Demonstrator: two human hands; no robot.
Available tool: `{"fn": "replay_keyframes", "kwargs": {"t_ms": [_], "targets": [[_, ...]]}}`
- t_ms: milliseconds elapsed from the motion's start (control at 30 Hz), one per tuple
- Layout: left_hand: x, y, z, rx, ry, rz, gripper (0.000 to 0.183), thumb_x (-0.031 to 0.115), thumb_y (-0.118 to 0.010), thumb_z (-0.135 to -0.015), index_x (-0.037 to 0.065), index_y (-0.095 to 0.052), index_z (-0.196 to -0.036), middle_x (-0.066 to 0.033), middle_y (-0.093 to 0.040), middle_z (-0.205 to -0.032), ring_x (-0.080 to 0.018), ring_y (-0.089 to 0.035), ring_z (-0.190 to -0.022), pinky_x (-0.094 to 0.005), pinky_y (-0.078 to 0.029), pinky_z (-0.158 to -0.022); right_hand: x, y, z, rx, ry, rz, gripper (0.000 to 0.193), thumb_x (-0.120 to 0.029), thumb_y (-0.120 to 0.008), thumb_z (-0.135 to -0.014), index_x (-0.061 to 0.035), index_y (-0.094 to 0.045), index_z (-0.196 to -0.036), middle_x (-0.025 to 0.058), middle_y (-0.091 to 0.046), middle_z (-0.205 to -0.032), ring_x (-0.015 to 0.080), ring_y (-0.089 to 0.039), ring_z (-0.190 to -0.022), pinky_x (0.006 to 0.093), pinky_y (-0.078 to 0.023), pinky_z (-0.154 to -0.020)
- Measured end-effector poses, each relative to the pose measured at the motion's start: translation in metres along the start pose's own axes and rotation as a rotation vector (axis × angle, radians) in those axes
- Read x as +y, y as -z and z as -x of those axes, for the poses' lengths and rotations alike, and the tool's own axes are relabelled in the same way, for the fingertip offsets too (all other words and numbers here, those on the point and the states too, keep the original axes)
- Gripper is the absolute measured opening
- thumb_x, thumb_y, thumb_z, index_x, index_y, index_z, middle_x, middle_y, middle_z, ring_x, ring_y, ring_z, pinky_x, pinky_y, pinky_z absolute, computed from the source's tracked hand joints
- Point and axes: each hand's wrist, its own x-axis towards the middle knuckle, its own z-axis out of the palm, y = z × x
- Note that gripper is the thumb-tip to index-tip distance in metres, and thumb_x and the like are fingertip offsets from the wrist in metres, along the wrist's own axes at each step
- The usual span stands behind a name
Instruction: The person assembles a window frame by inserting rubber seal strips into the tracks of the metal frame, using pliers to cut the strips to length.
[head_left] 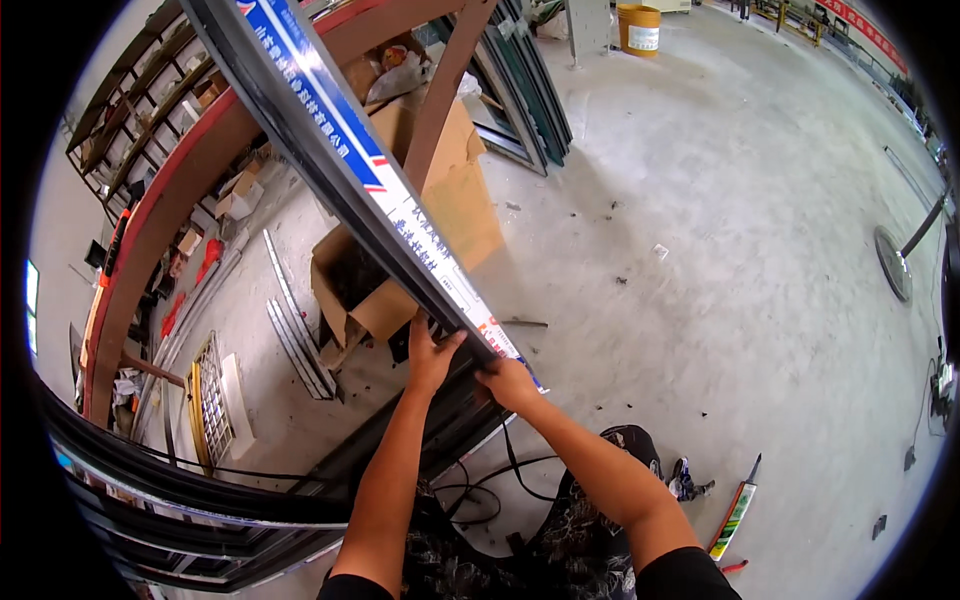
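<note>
A long dark metal profile (330,180), partly covered in blue and white printed film, slants from the upper left down to my hands. My left hand (433,358) grips its near end from the left side, thumb lying against the dark edge and the other fingers partly hidden. On the opposite side of that end, my right hand (508,383) is closed on the profile, its fingertips curling out of sight under it. Below both hands lie more dark profiles (440,430), with a black cable (512,455) hanging beside them.
A red-brown steel frame (440,110) stands behind the profile, near an open cardboard box (385,310). Dark frames (520,90) lean further back. Stacked dark profiles (200,510) curve across the lower left. A sealant tube (735,515) lies on the floor (700,250) at right; a yellow bucket (639,30) stands far off.
</note>
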Motion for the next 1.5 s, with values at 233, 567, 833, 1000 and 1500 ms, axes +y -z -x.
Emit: {"fn": "replay_keyframes", "kwargs": {"t_ms": [233, 567, 833, 1000, 1500], "targets": [[0.017, 0.001, -0.002, -0.016, 0.029, -0.049, 0.070, 0.004, -0.075, -0.075, -0.004, -0.039, -0.134, -0.0195, -0.049, -0.124, -0.0296, -0.052, -0.113, -0.0383, -0.043, -0.097, 0.007, -0.019, -0.012, 0.076, 0.026, -0.012, 0.026, -0.019, -0.058, -0.088, 0.0029, -0.065, -0.078, 0.0135, -0.067, -0.066, 0.0273, -0.068, -0.065, 0.0379, -0.051, -0.063], [-0.002, -0.024, 0.016, 0.163, -0.023, -0.107, 0.068, 0.010, -0.074, -0.074, -0.004, -0.039, -0.131, -0.0252, -0.050, -0.114, -0.0416, -0.053, -0.104, -0.0441, -0.046, -0.088, 0.034, -0.040, -0.028, 0.138, 0.001, -0.152, 0.027, -0.023, -0.058, -0.087, 0.0022, -0.066, -0.083, 0.0153, -0.066, -0.066, 0.0305, -0.066, -0.066, 0.0397, -0.049, -0.065], [-0.015, -0.012, -0.002, 0.043, -0.013, 0.216, 0.057, 0.008, -0.069, -0.087, -0.003, -0.038, -0.133, -0.0129, -0.054, -0.119, -0.0202, -0.057, -0.110, -0.0317, -0.049, -0.090, 0.027, -0.032, -0.012, 0.205, -0.004, -0.021, 0.025, -0.023, -0.059, -0.087, 0.0005, -0.067, -0.087, 0.0157, -0.068, -0.074, 0.0316, -0.067, -0.072, 0.0396, -0.049, -0.068], [-0.014, -0.019, 0.001, 0.205, 0.023, 0.110, 0.066, 0.015, -0.075, -0.079, -0.004, -0.041, -0.132, -0.0215, -0.051, -0.115, -0.0352, -0.056, -0.106, -0.0405, -0.047, -0.090, 0.021, -0.033, -0.006, 0.160, -0.024, -0.052, 0.024, -0.023, -0.061, -0.085, 0.0006, -0.066, -0.086, 0.0181, -0.068, -0.078, 0.0340, -0.066, -0.077, 0.0418, -0.049, -0.070], [0.019, 0.004, -0.009, -0.050, 0.071, 0.302, 0.062, 0.008, -0.073, -0.081, -0.004, -0.039, -0.132, -0.0167, -0.051, -0.120, -0.0276, -0.058, -0.108, -0.0341, -0.051, -0.089, 0.036, -0.035, -0.009, 0.181, 0.024, 0.093, 0.029, -0.024, -0.067, -0.078, 0.0025, -0.064, -0.089, 0.0261, -0.063, -0.085, 0.0437, -0.061, -0.082, 0.0468, -0.048, -0.071]]}}
